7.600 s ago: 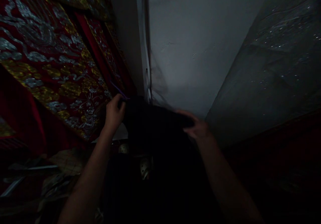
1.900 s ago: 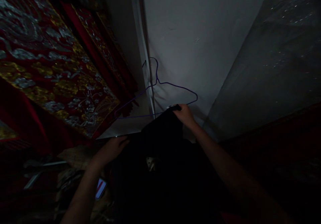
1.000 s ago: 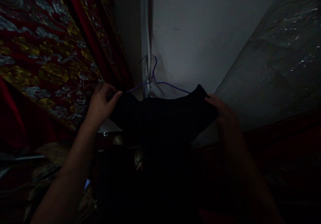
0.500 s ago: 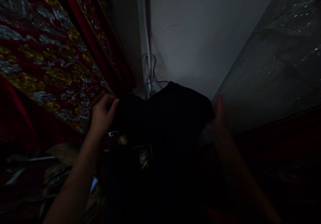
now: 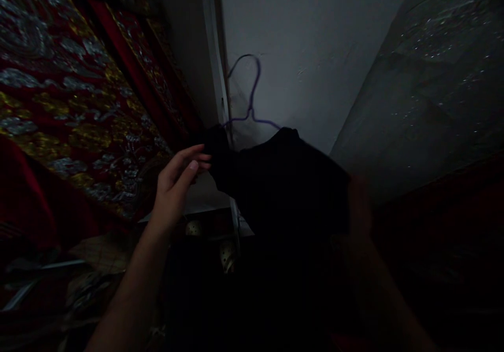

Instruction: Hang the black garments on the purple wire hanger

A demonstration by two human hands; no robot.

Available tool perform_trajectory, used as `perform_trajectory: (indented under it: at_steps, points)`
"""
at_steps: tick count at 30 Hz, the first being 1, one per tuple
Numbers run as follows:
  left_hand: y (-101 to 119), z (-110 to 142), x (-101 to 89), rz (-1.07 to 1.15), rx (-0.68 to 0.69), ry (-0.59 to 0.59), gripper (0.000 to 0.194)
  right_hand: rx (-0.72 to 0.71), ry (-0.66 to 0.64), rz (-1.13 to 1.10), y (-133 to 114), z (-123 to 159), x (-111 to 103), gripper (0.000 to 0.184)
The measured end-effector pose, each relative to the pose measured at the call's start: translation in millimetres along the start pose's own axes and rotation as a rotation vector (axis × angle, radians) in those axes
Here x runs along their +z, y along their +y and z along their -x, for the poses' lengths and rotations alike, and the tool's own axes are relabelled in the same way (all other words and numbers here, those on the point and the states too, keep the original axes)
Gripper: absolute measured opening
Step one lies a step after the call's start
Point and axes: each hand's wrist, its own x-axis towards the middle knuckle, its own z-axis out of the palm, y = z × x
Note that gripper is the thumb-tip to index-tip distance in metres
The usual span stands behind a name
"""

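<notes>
A black short-sleeved top (image 5: pixel 287 184) drapes over a purple wire hanger (image 5: pixel 254 97), whose hook and upper arms show above the neckline. My left hand (image 5: pixel 177 181) is beside the top's left shoulder, fingers stretched out and thumb apart, the fingertips at the cloth. At the right sleeve edge, my right hand (image 5: pixel 359 205) is dim and smeared; its fingers do not show clearly. The hook's tip lies in front of the pale strip (image 5: pixel 214 42) on the wall, and whether it is caught there I cannot tell. Darkness hides the top's lower part.
Red cloth with gold and silver embroidery (image 5: pixel 86 100) hangs at left. A pale wall (image 5: pixel 307 42) stands behind, with a shiny clear sheet (image 5: pixel 429 89) at right. Below are light clogs with holes (image 5: pixel 226 252) and a heap of items (image 5: pixel 90 273) at lower left.
The top has gone from my hands onto the hanger, covering both its shoulders. Just now the hanger's hook rose and shifted right, and my left hand's fingers opened out from a pinch.
</notes>
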Motion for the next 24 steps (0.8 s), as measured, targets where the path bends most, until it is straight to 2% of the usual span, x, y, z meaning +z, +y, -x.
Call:
perform_trajectory:
  at_steps: [1, 2, 3, 5, 6, 7, 8, 9, 11, 12, 14, 15, 17, 19, 21, 24]
  points:
    - [2, 3, 2.8, 0.156, -0.116, -0.054, 0.042, -0.068, -0.132, 0.074, -3, 17, -1, 0.051]
    - [5, 7, 5.7, 0.298, -0.228, -0.099, 0.044, -0.131, -0.354, 0.152, -7, 33, -1, 0.048]
    - [7, 10, 8.0, 0.416, -0.334, -0.126, 0.043, -0.166, -0.629, 0.22, -13, 48, 2, 0.044]
    - [11, 19, 9.3, 0.554, -0.523, -0.148, 0.038, -0.136, -1.157, 0.278, -23, 69, 11, 0.052]
    - [13, 24, 7.3, 0.578, -0.597, -0.167, 0.036, -0.094, -1.342, 0.265, -26, 74, 15, 0.058]
    - [14, 30, 3.5, 0.574, -0.656, -0.209, 0.036, -0.051, -1.444, 0.236, -27, 75, 18, 0.061]
    - [14, 36, -2.0, 0.543, -0.7, -0.28, 0.037, -0.019, -1.458, 0.209, -24, 73, 20, 0.06]
    - [14, 41, -8.6, 0.483, -0.731, -0.377, 0.04, -0.005, -1.396, 0.2, -19, 68, 20, 0.054]
    - [12, 51, -23.4, 0.269, -0.749, -0.564, 0.043, -0.035, -1.144, 0.248, -2, 54, 17, 0.041]
    - [11, 55, -30.6, 0.129, -0.732, -0.614, 0.042, -0.074, -1.005, 0.287, 9, 46, 16, 0.04]
    - [9, 58, -43.5, -0.133, -0.66, -0.61, 0.037, -0.182, -0.79, 0.361, 31, 31, 16, 0.048]
    - [9, 58, -49.4, -0.224, -0.626, -0.588, 0.035, -0.235, -0.723, 0.39, 40, 25, 18, 0.054]
    - [12, 57, -60.6, -0.307, -0.585, -0.565, 0.036, -0.309, -0.673, 0.421, 53, 17, 27, 0.063]
    - [20, 56, -72.0, -0.329, -0.592, -0.572, 0.04, -0.331, -0.703, 0.41, 58, 13, 41, 0.066]
    - [29, 58, -83.0, -0.373, -0.623, -0.594, 0.041, -0.35, -0.744, 0.377, 54, 10, 55, 0.066]
    - [39, 60, -94.4, -0.431, -0.644, -0.716, 0.04, -0.429, -0.734, 0.347, 40, 8, 68, 0.069]
